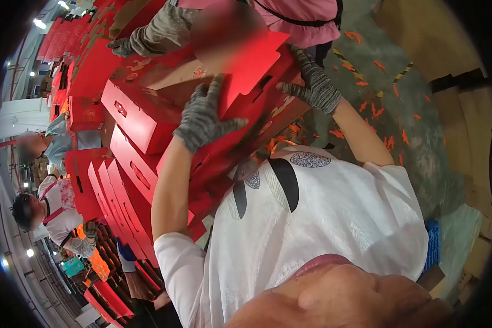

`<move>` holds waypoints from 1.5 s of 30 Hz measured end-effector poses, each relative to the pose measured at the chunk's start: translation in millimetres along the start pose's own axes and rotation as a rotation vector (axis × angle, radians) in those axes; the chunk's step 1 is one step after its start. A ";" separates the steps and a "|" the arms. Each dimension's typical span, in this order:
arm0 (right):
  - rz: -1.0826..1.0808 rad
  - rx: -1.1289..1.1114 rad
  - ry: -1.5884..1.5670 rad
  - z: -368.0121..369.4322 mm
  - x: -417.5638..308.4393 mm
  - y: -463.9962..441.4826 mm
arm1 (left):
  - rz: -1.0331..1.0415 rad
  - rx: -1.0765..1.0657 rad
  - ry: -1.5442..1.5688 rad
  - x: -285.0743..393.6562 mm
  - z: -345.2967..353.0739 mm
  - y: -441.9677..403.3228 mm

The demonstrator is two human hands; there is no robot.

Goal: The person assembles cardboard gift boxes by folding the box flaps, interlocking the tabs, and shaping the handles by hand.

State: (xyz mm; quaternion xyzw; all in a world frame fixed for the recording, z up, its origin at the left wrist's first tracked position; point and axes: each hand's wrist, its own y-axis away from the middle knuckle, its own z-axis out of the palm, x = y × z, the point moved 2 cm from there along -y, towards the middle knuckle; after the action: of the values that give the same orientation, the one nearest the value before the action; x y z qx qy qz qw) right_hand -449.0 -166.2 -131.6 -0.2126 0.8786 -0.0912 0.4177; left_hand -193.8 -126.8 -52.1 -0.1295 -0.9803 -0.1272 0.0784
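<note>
Several red cartons (134, 117) with cut-out handles lean together left of centre. Next rightward, the left hand (202, 117), in a striped grey glove, spreads wide, thumb apart, over the near side of a red box (251, 71) at upper centre. That box lies between both hands, its long axis apparently slanting from upper right to lower left; neither hand looks clearly nearer. The right hand (314, 85), similarly gloved and spread, meets its right edge. No brand or writing is legible.
</note>
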 end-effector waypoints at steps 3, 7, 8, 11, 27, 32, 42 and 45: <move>-0.005 0.063 0.073 9.7 -6.2 -0.6 | 0.077 0.037 0.103 1.6 4.4 -21.4; 0.175 -0.040 0.151 5.8 -19.6 -8.7 | 0.413 0.065 0.877 -3.8 -0.4 -24.5; 0.183 -0.035 0.136 2.7 -21.2 -10.0 | 0.275 -0.011 1.146 -3.0 -6.7 -23.2; 0.189 -0.107 0.148 -1.3 -21.4 -13.1 | 0.114 -0.151 1.323 -9.6 -17.4 -30.6; -0.487 -0.127 0.408 -7.5 -13.0 -43.0 | 0.203 0.046 0.063 29.9 -3.0 -18.3; -0.429 -0.061 0.279 -2.2 -11.4 -26.2 | 0.089 0.049 -0.115 44.9 1.4 -19.3; 0.033 0.159 -0.605 7.8 -6.5 43.3 | 0.113 0.029 -0.269 54.4 3.8 -13.5; 0.282 0.009 -0.643 -3.6 -29.1 26.5 | 0.146 0.046 -0.290 52.9 2.7 -15.1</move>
State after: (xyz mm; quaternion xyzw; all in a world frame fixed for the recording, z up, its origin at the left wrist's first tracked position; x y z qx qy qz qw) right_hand -443.3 -129.5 -118.0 -0.1052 0.7224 0.0349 0.6825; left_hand -248.7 -127.8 -48.3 -0.2156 -0.9719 -0.0787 -0.0521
